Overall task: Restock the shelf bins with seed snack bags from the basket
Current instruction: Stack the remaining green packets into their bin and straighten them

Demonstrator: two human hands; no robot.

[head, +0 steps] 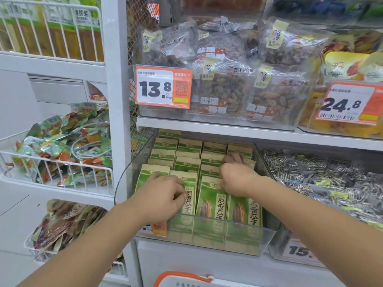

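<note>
Green-and-tan paper seed snack bags (209,200) fill the clear plastic shelf bin (244,239) in near-complete rows, left hand (163,193) and right hand (238,179) pressing front bags with curled fingers, while the orange-handled white basket (186,279) contents remain unseen.

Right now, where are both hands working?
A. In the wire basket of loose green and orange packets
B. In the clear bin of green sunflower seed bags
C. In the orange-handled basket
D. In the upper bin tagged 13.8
B: the left hand and right hand both rest on the upright green seed bags inside the clear bin.
</note>
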